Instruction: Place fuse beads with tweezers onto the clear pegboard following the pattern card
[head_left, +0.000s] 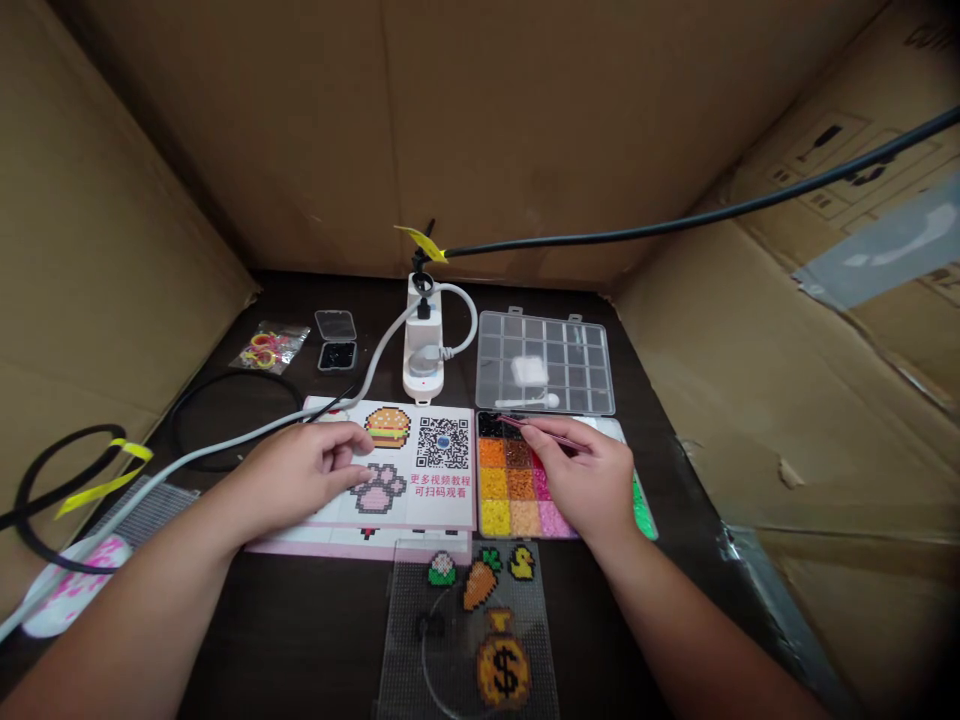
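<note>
My right hand [589, 475] grips a pair of thin tweezers [551, 433]. Their tip is at the black beads [493, 424] in the back left compartment of the sorted bead box [655, 537]. Whether a bead is between the tips is too small to tell. On the printed pattern sheet [442, 512], beside a burger and a paw picture, rests my left hand [300, 470], its thumb and forefinger apart and nothing held. A clear pegboard [397, 640] in front carries bead figures: a carrot [481, 583], a duck [523, 563], a money bag [503, 668] and a green-and-white piece [442, 569].
The box's clear lid [600, 365] lies back with a white square and a small white spoon [536, 401]. A power strip [422, 340] stands behind the sheet, its cable [262, 437] crossing left. Nearby are a small black-bead case [337, 352] and a bag [270, 347]. Cardboard walls [525, 130] enclose the table.
</note>
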